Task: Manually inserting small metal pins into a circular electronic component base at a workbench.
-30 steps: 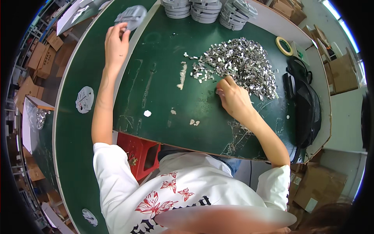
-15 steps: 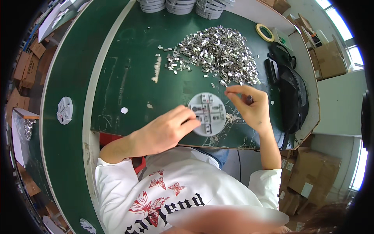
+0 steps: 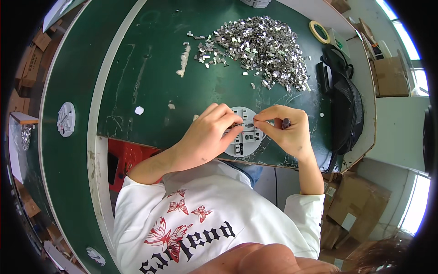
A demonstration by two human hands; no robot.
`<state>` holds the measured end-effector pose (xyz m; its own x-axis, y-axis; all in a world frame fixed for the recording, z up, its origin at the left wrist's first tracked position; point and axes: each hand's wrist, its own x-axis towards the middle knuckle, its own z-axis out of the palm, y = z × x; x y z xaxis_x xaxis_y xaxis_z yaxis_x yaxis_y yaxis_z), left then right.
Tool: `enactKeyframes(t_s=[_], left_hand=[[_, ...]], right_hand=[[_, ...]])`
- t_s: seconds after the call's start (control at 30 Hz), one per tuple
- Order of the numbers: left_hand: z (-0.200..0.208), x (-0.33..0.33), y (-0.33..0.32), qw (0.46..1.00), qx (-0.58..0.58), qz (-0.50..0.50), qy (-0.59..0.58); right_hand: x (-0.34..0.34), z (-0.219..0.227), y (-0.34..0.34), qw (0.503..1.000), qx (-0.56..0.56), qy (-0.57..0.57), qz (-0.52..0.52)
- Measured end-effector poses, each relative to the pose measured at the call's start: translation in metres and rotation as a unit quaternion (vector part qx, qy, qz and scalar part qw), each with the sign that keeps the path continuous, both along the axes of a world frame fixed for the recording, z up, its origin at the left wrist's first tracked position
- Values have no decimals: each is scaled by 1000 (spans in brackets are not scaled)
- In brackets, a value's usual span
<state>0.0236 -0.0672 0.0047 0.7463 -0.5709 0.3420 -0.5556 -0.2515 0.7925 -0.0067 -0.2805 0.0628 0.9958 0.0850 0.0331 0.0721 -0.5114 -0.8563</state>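
Note:
A round white plastic disc (image 3: 245, 137) with dark slots lies near the front edge of the green table (image 3: 150, 68). My left hand (image 3: 211, 132) rests on the disc's left side, fingertips pinched on a small dark metal piece (image 3: 235, 124). My right hand (image 3: 285, 130) hovers over the disc's right side, thumb and forefinger pinched on another small piece (image 3: 250, 123); a dark object (image 3: 286, 122) is tucked in its fingers. The two pinches nearly meet above the disc. A big heap of small shiny metal clips (image 3: 260, 45) lies farther back.
A black bag (image 3: 344, 107) lies at the table's right edge, and a roll of yellow tape (image 3: 319, 32) sits behind it. Another white disc (image 3: 66, 119) rests on the outer green ring at left. A red stool (image 3: 125, 160) stands below. Cardboard boxes (image 3: 360, 205) stand at right.
My left hand came back from the far left and set a white disc in front of me. Both hands have since closed in over it, pinching small pieces together.

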Motion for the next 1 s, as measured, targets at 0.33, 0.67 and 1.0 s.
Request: enactKeyframes(t_s=[0.33, 0.67, 1.0], left_hand=[[-5, 1, -1, 1000, -18, -5, -8], [-7, 2, -1, 1000, -26, -12, -11], [-8, -1, 8, 999, -44, 8, -15]], right_hand=[[5, -4, 2, 995, -25, 96, 28], [12, -2, 3, 989, -59, 127, 53], [4, -16, 11, 986, -114, -37, 119]])
